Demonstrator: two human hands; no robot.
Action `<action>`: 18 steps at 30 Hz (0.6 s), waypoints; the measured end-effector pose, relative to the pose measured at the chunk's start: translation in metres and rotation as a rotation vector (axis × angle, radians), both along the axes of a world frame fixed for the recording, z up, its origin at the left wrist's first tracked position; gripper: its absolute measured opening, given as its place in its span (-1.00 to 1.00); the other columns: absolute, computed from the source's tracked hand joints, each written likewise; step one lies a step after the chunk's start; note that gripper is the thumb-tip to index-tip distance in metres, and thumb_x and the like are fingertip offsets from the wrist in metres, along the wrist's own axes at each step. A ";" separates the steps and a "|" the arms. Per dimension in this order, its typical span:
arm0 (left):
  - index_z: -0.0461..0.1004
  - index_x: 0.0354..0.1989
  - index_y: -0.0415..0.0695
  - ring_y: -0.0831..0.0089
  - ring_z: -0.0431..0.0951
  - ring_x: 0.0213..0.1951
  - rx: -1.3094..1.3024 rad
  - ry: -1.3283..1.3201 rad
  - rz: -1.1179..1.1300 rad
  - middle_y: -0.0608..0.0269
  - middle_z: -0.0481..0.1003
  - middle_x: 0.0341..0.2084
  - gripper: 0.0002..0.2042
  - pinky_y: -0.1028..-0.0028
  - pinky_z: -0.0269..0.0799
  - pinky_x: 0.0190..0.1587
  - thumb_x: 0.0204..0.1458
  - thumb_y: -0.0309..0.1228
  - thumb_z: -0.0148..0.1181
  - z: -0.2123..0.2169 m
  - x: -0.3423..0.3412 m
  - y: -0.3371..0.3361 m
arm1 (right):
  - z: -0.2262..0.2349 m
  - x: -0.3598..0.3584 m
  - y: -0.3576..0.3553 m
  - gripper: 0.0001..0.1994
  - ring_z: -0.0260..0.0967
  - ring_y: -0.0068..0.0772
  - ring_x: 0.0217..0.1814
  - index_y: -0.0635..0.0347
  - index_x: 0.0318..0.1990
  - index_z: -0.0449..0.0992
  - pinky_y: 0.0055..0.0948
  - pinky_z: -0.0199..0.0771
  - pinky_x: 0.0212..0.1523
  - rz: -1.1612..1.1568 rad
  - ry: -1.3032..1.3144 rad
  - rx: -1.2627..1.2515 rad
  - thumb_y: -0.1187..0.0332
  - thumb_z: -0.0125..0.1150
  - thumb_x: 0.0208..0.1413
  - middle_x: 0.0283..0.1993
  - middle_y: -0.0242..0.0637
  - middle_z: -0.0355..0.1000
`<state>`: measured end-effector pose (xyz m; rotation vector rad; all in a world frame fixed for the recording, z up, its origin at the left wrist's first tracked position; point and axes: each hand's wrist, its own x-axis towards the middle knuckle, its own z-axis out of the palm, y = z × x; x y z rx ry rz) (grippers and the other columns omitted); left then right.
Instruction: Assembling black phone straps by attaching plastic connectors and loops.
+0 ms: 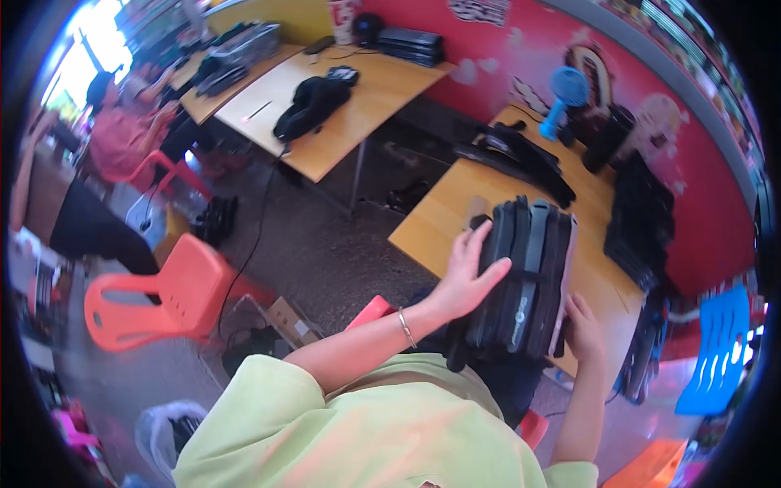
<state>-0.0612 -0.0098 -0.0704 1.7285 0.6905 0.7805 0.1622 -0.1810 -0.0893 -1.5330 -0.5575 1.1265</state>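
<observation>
A thick bundle of black and grey fabric cases (527,281), pressed together side by side with a dark band across it, is upright at the near edge of the table before me. My left hand (468,276) grips its left side, thumb over the near face and fingers stretched toward the top. On the other side, my right hand (582,325) holds the lower right of the bundle, its fingers partly hidden behind it. A pale pinkish layer shows along the bundle's right side.
Black straps and fabric pieces (521,159), a blue handheld fan (561,98) and a dark cylinder (608,138) are on my wooden table (435,207). A dark stack (643,220) stands at right. Another table (374,81) and an orange chair (167,297) are left; people sit beyond.
</observation>
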 end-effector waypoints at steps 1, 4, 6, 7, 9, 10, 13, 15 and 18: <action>-0.09 0.34 -0.15 0.05 -0.07 0.31 -0.046 -0.044 -0.020 -0.14 -0.06 0.24 -0.29 0.24 -0.16 0.33 0.12 -0.11 0.08 0.000 -0.004 -0.003 | 0.002 -0.007 0.006 -0.84 0.29 -0.63 -0.26 0.11 -0.26 0.39 -0.55 0.31 -0.22 -0.082 0.120 0.089 0.27 -0.06 0.28 -0.31 -0.48 0.34; -0.15 0.35 -0.16 0.04 -0.08 0.31 -0.049 -0.037 0.005 -0.14 -0.07 0.24 -0.24 0.25 -0.14 0.33 0.11 -0.09 0.10 0.003 -0.010 -0.006 | 0.020 -0.030 0.021 -0.84 0.25 -0.65 -0.25 0.11 -0.26 0.39 -0.59 0.28 -0.18 -0.132 0.250 0.089 0.27 -0.06 0.28 -0.33 -0.49 0.32; -0.16 0.35 -0.18 0.04 -0.08 0.32 -0.042 -0.060 0.021 -0.14 -0.06 0.24 -0.23 0.25 -0.14 0.33 0.10 -0.09 0.11 0.003 -0.010 -0.005 | 0.028 -0.036 0.023 -0.84 0.25 -0.65 -0.24 0.11 -0.27 0.39 -0.59 0.27 -0.17 -0.108 0.181 0.112 0.27 -0.06 0.28 -0.34 -0.49 0.31; -0.16 0.35 -0.19 0.05 -0.07 0.32 -0.061 -0.073 0.019 -0.14 -0.06 0.24 -0.22 0.25 -0.14 0.33 0.10 -0.09 0.11 0.002 -0.009 -0.004 | 0.031 -0.037 0.022 -0.85 0.24 -0.65 -0.24 0.11 -0.27 0.38 -0.60 0.26 -0.16 -0.104 0.115 0.139 0.27 -0.05 0.28 -0.35 -0.50 0.30; -0.17 0.35 -0.21 0.06 -0.07 0.32 -0.082 -0.088 0.011 -0.14 -0.05 0.24 -0.21 0.26 -0.14 0.33 0.10 -0.09 0.12 0.002 -0.010 -0.002 | 0.038 -0.037 0.021 -0.85 0.23 -0.67 -0.25 0.11 -0.28 0.38 -0.60 0.25 -0.17 -0.069 0.041 0.146 0.28 -0.06 0.28 -0.36 -0.50 0.29; -0.17 0.35 -0.21 0.08 -0.06 0.32 -0.127 -0.131 0.008 -0.13 -0.05 0.25 -0.21 0.26 -0.13 0.33 0.09 -0.09 0.13 0.003 -0.010 -0.003 | 0.042 -0.036 0.019 -0.85 0.22 -0.68 -0.25 0.10 -0.29 0.37 -0.60 0.25 -0.18 -0.037 -0.030 0.154 0.29 -0.06 0.28 -0.36 -0.51 0.28; -0.16 0.35 -0.21 0.11 -0.05 0.32 -0.190 -0.190 -0.015 -0.12 -0.05 0.26 -0.21 0.28 -0.13 0.33 0.09 -0.11 0.13 0.015 -0.014 -0.001 | 0.061 -0.038 0.016 -0.86 0.20 -0.70 -0.29 0.10 -0.31 0.35 -0.63 0.22 -0.23 -0.023 -0.179 0.148 0.31 -0.07 0.29 -0.38 -0.53 0.26; -0.16 0.35 -0.21 0.13 -0.04 0.32 -0.202 -0.198 -0.016 -0.11 -0.05 0.27 -0.22 0.29 -0.12 0.33 0.10 -0.12 0.14 0.024 -0.019 -0.002 | 0.081 -0.051 0.018 -0.85 0.18 -0.71 -0.30 0.11 -0.32 0.34 -0.65 0.20 -0.25 -0.037 -0.245 0.133 0.32 -0.08 0.29 -0.39 -0.53 0.24; -0.16 0.35 -0.21 0.21 -0.01 0.31 -0.243 -0.268 -0.041 -0.04 -0.03 0.27 -0.23 0.32 -0.12 0.32 0.10 -0.16 0.14 0.039 -0.025 0.000 | 0.111 -0.066 0.019 -0.84 0.14 -0.72 -0.33 0.13 -0.34 0.32 -0.67 0.16 -0.27 -0.052 -0.384 0.130 0.32 -0.08 0.29 -0.42 -0.53 0.20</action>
